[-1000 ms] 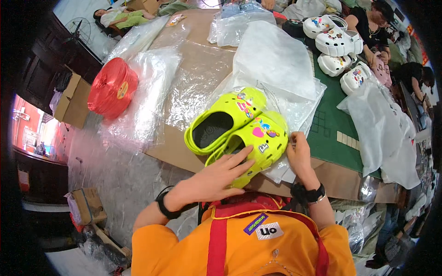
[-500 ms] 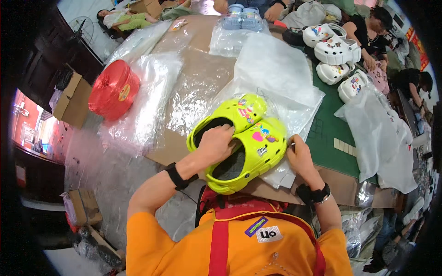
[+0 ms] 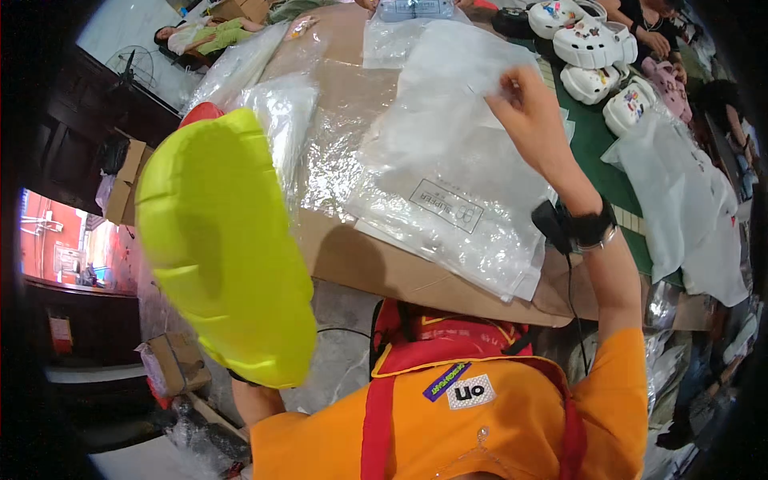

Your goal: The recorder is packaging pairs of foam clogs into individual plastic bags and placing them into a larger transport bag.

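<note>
Item 1: lime-green clog (image 3: 224, 248), sole turned toward the camera, raised close to the person's head on their left side, well above the table. It fills the left part of the view. The left hand is hidden behind the clog, so its grip cannot be told; only a bit of forearm shows below the heel.

Item 2: clear plastic bag (image 3: 456, 172), flat, with a printed label panel near its lower half. It lies on the cardboard sheet (image 3: 376, 264) in front of the person. The right hand (image 3: 532, 112) reaches forward and pinches the bag's far upper edge, fingers closed on the film. A black wristband sits on that wrist.

Item 3: further clear plastic bags (image 3: 276, 120), loosely piled to the left of item 2, beside the clog's upper edge. A red object (image 3: 198, 114) peeks out just behind the clog's top.

Item 4: green mat (image 3: 596, 148), to the right of the cardboard, partly under white bags (image 3: 688, 184).

Item 5: white clogs (image 3: 588, 48), several, with coloured charms, at the far right end of the table, where other people's hands are at work.

Item 6: cardboard boxes (image 3: 124, 180), on the floor at left; another lower down near the person's side.

Wearer: orange shirt, red apron straps.
</note>
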Tool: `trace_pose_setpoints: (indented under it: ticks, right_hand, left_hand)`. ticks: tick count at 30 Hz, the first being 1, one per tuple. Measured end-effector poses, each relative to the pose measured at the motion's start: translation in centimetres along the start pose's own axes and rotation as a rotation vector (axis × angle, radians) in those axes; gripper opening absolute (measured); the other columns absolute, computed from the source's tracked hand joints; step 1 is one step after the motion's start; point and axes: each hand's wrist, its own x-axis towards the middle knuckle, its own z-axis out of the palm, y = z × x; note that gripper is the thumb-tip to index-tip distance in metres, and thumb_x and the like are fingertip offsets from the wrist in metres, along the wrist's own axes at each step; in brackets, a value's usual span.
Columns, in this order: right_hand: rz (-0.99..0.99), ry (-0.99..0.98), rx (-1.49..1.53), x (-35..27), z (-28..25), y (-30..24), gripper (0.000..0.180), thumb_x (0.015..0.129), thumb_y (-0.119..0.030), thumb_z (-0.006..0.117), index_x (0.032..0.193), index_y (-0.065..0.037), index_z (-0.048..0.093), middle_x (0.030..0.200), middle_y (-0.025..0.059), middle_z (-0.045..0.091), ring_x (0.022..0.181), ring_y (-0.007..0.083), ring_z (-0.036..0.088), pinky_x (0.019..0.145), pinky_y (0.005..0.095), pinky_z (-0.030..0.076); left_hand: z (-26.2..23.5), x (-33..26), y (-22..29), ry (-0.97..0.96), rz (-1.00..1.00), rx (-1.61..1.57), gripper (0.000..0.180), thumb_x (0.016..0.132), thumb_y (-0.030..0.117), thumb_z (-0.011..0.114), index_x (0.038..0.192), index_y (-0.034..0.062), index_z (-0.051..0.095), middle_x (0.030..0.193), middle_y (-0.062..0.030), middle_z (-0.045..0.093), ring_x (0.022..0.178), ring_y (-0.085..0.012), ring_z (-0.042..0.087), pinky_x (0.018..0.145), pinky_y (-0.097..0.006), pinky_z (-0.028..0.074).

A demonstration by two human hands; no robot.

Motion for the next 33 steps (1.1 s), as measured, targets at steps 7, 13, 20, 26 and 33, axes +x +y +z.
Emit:
trace_pose_setpoints:
  ticks: [7,13,20,26,33]
  right_hand:
    - [-0.502,0.283,0.247,4.5,7.8,-4.1,0.017,0.070,0.004,0.056,0.083,-0.005,0.049,0.089,0.0087,0.051,0.079,0.0269,0.052,0.065,0.0315,0.043]
    - [-0.427,0.256,0.345,10.3,11.2,-8.0,0.017,0.070,0.005,0.054,0.085,-0.001,0.047,0.087,0.0090,0.047,0.080,0.0192,0.048,0.071,0.0278,0.041]
    - [-0.603,0.240,0.265,10.2,13.5,-7.0,0.019,0.066,0.005,0.056,0.082,-0.001,0.049,0.085,0.0111,0.052,0.082,0.0262,0.053,0.072,0.0311,0.044]
    - [0.049,-0.349,-0.053,1.7,19.5,5.8,0.018,0.071,-0.006,0.053,0.089,-0.004,0.052,0.093,0.0182,0.049,0.086,0.0373,0.053,0.077,0.0416,0.043]
    - [0.174,-0.641,0.097,-2.1,14.4,2.0,0.057,0.077,-0.021,0.059,0.125,-0.005,0.033,0.118,0.0195,0.043,0.109,0.0332,0.045,0.089,0.0407,0.039]
  left_hand:
    - [-0.5,0.9,0.8,0.013,0.100,0.119,0.032,0.090,0.020,0.045,0.115,0.0006,0.050,0.099,-0.0103,0.061,0.085,-0.0174,0.061,0.070,-0.031,0.053]
    - [-2.5,0.1,-0.3,0.003,0.185,0.168,0.032,0.090,0.020,0.045,0.115,0.0004,0.050,0.099,-0.0104,0.061,0.085,-0.0176,0.062,0.069,-0.031,0.053]
    - [-3.4,1.5,1.1,-0.061,0.279,0.181,0.032,0.090,0.020,0.045,0.115,0.0003,0.050,0.100,-0.0105,0.061,0.084,-0.0178,0.062,0.069,-0.031,0.053]
    - [-3.0,5.3,1.4,-0.201,0.293,0.209,0.032,0.090,0.020,0.046,0.115,0.0001,0.050,0.100,-0.0106,0.061,0.084,-0.0180,0.062,0.069,-0.031,0.053]
    - [-4.0,5.7,-1.7,-0.278,0.278,0.249,0.033,0.090,0.020,0.046,0.115,-0.0001,0.050,0.100,-0.0108,0.061,0.084,-0.0183,0.062,0.068,-0.031,0.053]
